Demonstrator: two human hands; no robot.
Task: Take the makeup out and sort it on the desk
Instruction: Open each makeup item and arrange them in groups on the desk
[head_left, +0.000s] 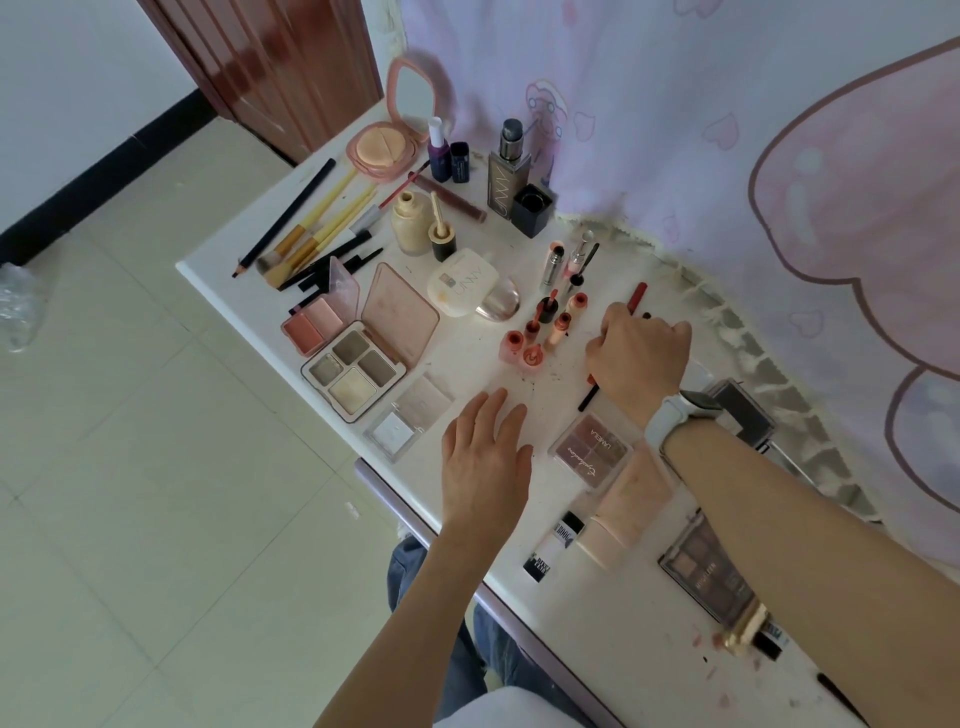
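Right hand grips thin red lip pencil beside small lip-tint bottles; left hand flat, fingers straight, on white tabletop.

arms: both bare right up to the bottom edge of the shot, no sleeves showing anywhere
left hand: no rings, no bracelet, nothing on the wrist
right hand: no rings that I can spot
right wrist: smartwatch with a chunky white band and a dark rounded-square case
legs: blue denim jeans
top: white fabric, just a sliver at the bottom edge
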